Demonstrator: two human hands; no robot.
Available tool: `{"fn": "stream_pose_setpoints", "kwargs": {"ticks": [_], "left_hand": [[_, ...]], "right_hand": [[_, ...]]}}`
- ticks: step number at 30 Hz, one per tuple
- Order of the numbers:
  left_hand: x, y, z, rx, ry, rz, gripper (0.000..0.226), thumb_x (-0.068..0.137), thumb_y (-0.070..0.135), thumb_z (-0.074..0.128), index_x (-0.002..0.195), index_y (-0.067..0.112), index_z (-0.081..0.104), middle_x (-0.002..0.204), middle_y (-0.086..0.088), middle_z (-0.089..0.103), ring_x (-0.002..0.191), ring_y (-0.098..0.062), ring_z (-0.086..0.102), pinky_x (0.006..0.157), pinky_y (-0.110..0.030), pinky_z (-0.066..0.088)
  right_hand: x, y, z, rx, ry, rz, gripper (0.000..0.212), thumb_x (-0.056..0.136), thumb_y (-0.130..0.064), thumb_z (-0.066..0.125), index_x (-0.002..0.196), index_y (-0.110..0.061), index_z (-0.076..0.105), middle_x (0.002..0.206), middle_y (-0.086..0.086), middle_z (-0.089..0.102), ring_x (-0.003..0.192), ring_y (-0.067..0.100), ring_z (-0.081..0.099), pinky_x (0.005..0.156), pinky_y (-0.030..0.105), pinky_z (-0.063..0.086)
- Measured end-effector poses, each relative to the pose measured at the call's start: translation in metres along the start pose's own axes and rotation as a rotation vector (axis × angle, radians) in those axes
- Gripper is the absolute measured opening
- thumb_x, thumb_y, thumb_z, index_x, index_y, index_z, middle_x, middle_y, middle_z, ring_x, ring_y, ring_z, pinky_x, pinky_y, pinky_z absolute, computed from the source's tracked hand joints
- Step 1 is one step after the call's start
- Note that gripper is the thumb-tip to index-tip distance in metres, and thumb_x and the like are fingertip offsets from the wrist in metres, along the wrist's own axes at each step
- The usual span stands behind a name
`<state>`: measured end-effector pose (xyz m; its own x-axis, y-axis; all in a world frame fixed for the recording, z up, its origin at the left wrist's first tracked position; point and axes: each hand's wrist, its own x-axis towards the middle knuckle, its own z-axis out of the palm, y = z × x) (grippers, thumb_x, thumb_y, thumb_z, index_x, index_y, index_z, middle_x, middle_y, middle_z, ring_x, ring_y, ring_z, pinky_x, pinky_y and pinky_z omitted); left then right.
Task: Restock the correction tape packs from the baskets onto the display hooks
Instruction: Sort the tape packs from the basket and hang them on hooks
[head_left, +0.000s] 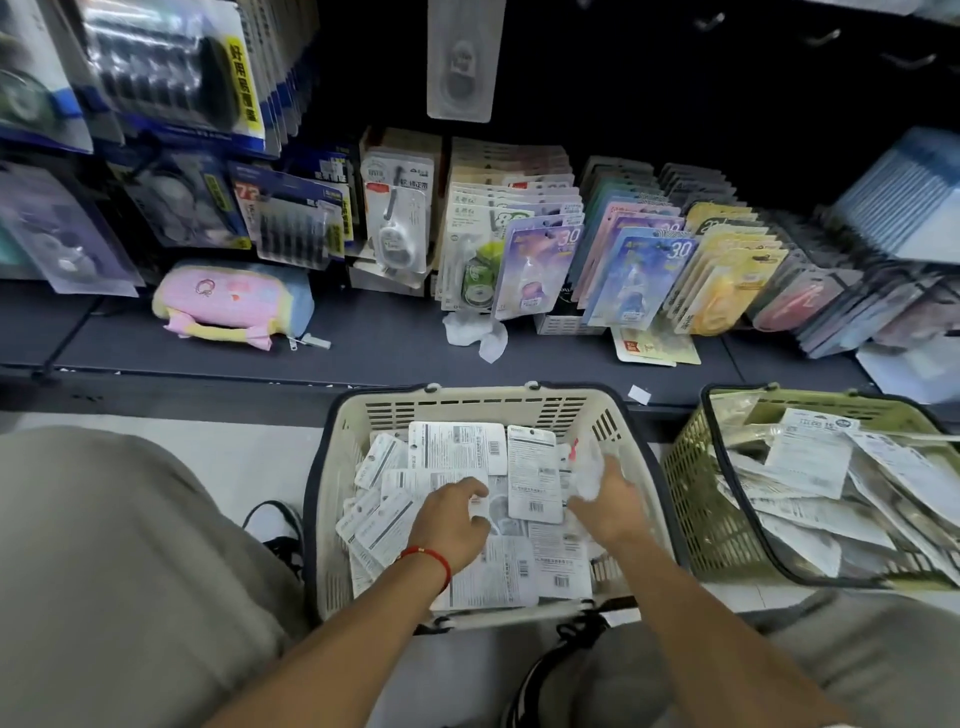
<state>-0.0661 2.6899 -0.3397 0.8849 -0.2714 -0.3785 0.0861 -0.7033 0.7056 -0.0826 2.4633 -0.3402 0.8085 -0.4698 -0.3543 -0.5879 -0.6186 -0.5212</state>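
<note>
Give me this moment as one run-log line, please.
stage: picking | left hand: on packs in cream basket | right hand: holds clear pack | green basket: untouched

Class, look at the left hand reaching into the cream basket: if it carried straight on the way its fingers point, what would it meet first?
The left hand points forward and down, so it would probably meet the loose correction tape packs lying just under its fingertips, before the far wall of the cream basket. Depth is hard to judge here.
</note>
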Motion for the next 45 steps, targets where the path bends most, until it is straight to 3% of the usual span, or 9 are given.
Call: {"fn": "stream_pose_setpoints", "kwargs": {"ticks": [3,7,11,15,21,31,35,39,45], "left_hand": [[0.005,0.011,-0.002,-0.27,0.041,-0.054,0.036,0.097,0.013,0.069,0.132,0.018,0.064,0.136,-0.006,0.065,0.125,-0.021,0.061,0.103,-0.028,0.048],[0.009,0.026,-0.008,-0.879,-0.051,-0.242,0.051,0.095,0.033,0.076,0.139,0.013,0.057,0.129,-0.009,0.069,0.119,-0.03,0.067,0.107,-0.043,0.052],[0.006,0.019,-0.013,-1.19,-0.105,-0.296,0.038,0.099,0.021,0.071,0.134,0.01,0.063,0.124,-0.016,0.075,0.116,-0.044,0.069,0.088,-0.05,0.058],[0.007,-0.008,-0.016,-1.034,0.108,-0.444,0.061,0.096,0.019,0.075,0.151,0.02,0.048,0.148,0.0,0.054,0.141,-0.031,0.049,0.118,-0.055,0.039],[0.013,-0.036,-0.024,-1.017,0.246,-0.399,0.038,0.086,0.009,0.084,0.106,0.033,0.062,0.104,0.014,0.069,0.093,-0.005,0.061,0.089,-0.033,0.043],[0.021,-0.026,-0.015,-1.089,0.257,-0.421,0.035,0.085,0.013,0.078,0.103,0.031,0.055,0.103,0.011,0.065,0.087,-0.005,0.057,0.064,-0.024,0.037],[0.021,-0.019,-0.007,-1.059,0.249,-0.398,0.043,0.086,0.019,0.077,0.119,0.026,0.051,0.111,0.008,0.063,0.098,-0.014,0.059,0.089,-0.035,0.043],[0.015,-0.004,-0.014,-1.228,0.157,-0.358,0.087,0.075,0.043,0.083,0.152,0.02,0.048,0.148,-0.006,0.059,0.135,-0.033,0.056,0.115,-0.056,0.043],[0.01,-0.016,-0.026,-1.097,0.226,-0.306,0.065,0.076,0.023,0.094,0.133,0.023,0.063,0.123,0.0,0.076,0.115,-0.024,0.071,0.104,-0.054,0.055]], "right_hand": [[-0.01,-0.016,-0.014,0.276,0.134,-0.044,0.068,0.089,-0.017,0.077,0.149,-0.015,0.046,0.13,0.011,0.066,0.113,0.032,0.066,0.085,0.044,0.059],[-0.026,-0.044,-0.007,0.937,-0.188,0.051,0.054,0.083,-0.011,0.076,0.135,-0.016,0.06,0.121,0.015,0.074,0.106,0.035,0.074,0.082,0.047,0.063],[-0.032,-0.055,0.023,0.81,-0.395,-0.121,0.037,0.084,-0.028,0.077,0.121,-0.029,0.073,0.115,0.003,0.079,0.106,0.023,0.076,0.081,0.034,0.061],[-0.006,-0.036,0.045,0.31,-0.091,-0.062,0.037,0.1,-0.041,0.068,0.133,-0.023,0.068,0.14,0.001,0.065,0.13,0.024,0.059,0.109,0.041,0.049],[0.005,-0.019,0.069,-0.302,-0.264,-0.015,0.091,0.098,-0.059,0.059,0.163,-0.011,0.018,0.17,0.011,0.019,0.154,0.035,0.027,0.122,0.049,0.033],[0.002,-0.024,0.02,0.394,0.263,0.222,0.031,0.108,-0.014,0.041,0.104,0.001,0.067,0.102,0.02,0.066,0.09,0.034,0.059,0.074,0.033,0.038],[-0.006,-0.046,0.011,0.883,0.022,0.328,0.017,0.098,-0.024,0.047,0.1,-0.015,0.061,0.094,0.012,0.061,0.086,0.027,0.057,0.078,0.039,0.045],[-0.018,-0.067,0.032,0.751,-0.199,0.132,0.018,0.101,-0.021,0.047,0.099,-0.013,0.064,0.103,0.008,0.068,0.098,0.025,0.061,0.084,0.037,0.046],[-0.018,-0.06,0.052,0.472,-0.179,-0.138,0.025,0.11,-0.026,0.045,0.106,-0.017,0.068,0.102,0.001,0.07,0.092,0.019,0.065,0.074,0.029,0.053]]}}
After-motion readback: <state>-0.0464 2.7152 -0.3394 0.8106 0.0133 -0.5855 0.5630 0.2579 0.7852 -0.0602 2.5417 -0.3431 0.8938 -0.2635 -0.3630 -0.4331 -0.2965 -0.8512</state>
